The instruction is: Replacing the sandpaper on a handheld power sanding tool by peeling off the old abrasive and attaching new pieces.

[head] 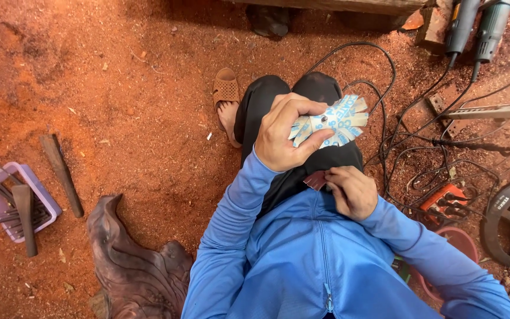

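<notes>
The right hand pinched a small dark strip, possibly abrasive, low at the lap. Above it, the left hand clenched the flap wheel by its hub; its thin flaps looked light and floppy.

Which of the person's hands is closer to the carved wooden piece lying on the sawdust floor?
Left. The left hand, holding a flap sanding wheel over the knees, sits on the carved wooden piece's side; the right hand, holding a small reddish strip, is farther across the lap.
</notes>
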